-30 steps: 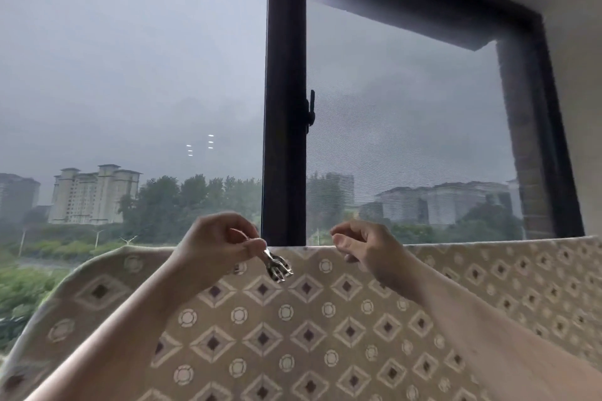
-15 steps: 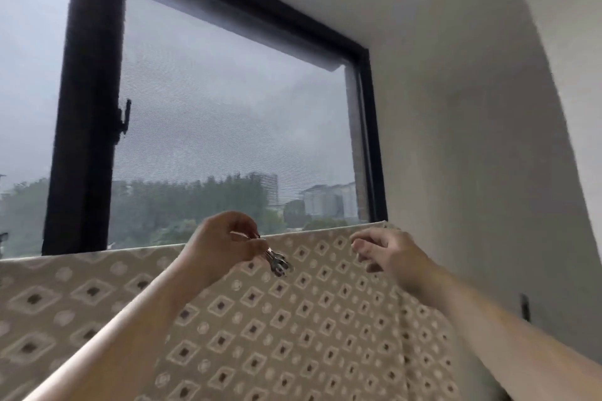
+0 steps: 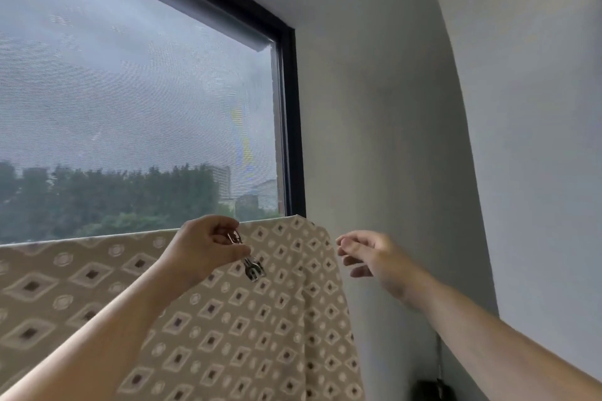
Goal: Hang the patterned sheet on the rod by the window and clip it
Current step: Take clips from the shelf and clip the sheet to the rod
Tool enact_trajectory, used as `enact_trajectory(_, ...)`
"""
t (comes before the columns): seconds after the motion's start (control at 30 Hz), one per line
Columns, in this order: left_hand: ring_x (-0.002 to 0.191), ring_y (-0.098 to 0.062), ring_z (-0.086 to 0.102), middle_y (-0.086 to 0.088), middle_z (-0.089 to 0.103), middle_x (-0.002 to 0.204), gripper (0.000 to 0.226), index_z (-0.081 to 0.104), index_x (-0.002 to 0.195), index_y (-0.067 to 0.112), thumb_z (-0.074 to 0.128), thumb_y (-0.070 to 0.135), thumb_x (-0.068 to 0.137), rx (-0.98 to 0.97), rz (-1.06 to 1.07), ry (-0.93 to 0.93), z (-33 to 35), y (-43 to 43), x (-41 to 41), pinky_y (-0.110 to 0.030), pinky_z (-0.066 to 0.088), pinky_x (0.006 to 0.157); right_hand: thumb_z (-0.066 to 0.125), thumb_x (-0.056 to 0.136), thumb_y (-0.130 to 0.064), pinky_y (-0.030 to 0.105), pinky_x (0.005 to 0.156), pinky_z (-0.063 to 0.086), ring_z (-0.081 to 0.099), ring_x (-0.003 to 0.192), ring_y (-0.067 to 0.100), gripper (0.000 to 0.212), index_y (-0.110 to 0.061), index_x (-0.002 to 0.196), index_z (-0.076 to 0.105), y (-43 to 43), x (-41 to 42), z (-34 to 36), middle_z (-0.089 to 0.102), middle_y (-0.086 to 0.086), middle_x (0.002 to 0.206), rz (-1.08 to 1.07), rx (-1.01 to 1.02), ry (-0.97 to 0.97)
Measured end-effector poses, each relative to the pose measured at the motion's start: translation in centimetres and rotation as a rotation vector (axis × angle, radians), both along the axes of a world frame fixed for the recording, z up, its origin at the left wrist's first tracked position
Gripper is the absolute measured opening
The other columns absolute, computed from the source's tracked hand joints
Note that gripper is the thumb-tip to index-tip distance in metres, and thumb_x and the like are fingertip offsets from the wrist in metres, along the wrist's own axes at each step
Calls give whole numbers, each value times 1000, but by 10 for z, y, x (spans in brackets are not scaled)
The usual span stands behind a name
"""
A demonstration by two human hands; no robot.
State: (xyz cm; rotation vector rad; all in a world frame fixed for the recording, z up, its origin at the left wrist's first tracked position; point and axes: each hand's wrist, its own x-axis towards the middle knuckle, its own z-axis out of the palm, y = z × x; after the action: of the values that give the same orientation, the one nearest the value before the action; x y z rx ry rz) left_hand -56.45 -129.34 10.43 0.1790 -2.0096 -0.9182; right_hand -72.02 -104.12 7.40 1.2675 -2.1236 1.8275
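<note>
Sheet: the patterned sheet (image 3: 228,319) is already draped along the foot of the window (image 3: 130,107), its top edge running level to a right corner near the frame; the rod itself is hidden under the fold.
Progress: hanging looks done — no clip is seen fastened on the visible stretch, so clipping this end appears to be what is left.
Clip: a metal clip (image 3: 252,267) hangs in front of the sheet, just below its top edge.
Left hand: the left hand (image 3: 208,247) has its fingers (image 3: 239,251) pinched on the clip's upper end.
Right hand: the right hand (image 3: 374,257) is loosely curled, holding nothing — just right of the sheet's corner, apparently not touching it.
</note>
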Motion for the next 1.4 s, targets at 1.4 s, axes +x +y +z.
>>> enact_trajectory(1.4, 74, -21, 68, -8, 69, 83, 46, 66, 95, 11, 87, 27, 58, -17, 342, 55, 72, -147, -399, -37, 58, 78, 26, 89, -71, 41, 78, 50, 61, 81, 18, 41, -35, 84, 47, -318, -477, 14, 64, -5, 81, 120, 268, 444)
